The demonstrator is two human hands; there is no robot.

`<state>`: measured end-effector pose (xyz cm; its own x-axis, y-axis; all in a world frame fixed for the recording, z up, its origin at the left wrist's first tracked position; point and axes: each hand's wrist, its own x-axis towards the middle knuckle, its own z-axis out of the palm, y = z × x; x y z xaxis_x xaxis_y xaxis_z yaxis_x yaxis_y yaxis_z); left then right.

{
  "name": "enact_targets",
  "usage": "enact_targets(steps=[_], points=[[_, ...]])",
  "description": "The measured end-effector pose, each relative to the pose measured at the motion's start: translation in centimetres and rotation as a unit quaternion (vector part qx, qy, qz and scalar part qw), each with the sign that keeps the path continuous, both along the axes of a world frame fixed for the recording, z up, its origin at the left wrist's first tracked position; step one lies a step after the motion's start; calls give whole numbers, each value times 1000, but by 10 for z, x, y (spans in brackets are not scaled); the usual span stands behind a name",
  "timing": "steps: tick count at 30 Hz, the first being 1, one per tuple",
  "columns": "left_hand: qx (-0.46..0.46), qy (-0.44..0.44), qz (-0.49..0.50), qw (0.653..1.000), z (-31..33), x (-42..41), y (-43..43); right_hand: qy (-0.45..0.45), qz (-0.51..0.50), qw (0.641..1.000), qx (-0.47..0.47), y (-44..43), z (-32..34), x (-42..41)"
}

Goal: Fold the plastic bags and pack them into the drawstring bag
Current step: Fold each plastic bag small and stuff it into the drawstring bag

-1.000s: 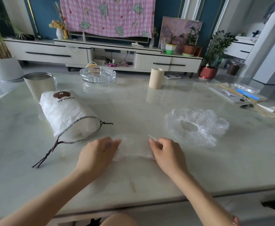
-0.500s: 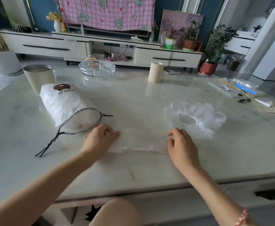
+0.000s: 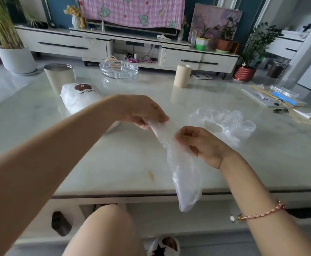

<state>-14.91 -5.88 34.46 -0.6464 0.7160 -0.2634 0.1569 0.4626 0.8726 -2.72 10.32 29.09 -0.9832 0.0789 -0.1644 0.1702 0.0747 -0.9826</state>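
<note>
the clear plastic bag [image 3: 180, 163], flat on the marble table [image 3: 114, 159] a moment ago, now hangs lifted, left hand [image 3: 143, 115] gripping its top and right hand [image 3: 200, 145] pinching it, so folding looks restarted, with the drawstring bag [image 3: 79, 98] waiting behind.

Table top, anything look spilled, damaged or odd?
A brownish streak marks the table near its front edge, and the loose plastic bag lies crumpled, not yet folded. Nothing looks spilled or broken.
</note>
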Motion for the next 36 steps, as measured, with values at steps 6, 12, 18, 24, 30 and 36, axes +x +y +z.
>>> enact_targets(steps=[6,12,18,24,30,36], points=[[139,-264,76,951,-61,4,5,24,-139,982,-122,-1,-32,-5],[186,-209,125,952,-87,25,25,21,-129,984,-121,-5,-33,-13],[220,-151,154,951,-88,15,20,69,-183,976,-97,-15,-39,-41],[339,-388,226,826,-89,-6,10,120,-214,968,-59,-25,-47,-66],[181,-319,109,924,-84,-18,8,182,-252,949,54,-25,-50,-66],[172,-230,177,941,-92,-16,13,241,-237,930,144,-26,-55,-50]])
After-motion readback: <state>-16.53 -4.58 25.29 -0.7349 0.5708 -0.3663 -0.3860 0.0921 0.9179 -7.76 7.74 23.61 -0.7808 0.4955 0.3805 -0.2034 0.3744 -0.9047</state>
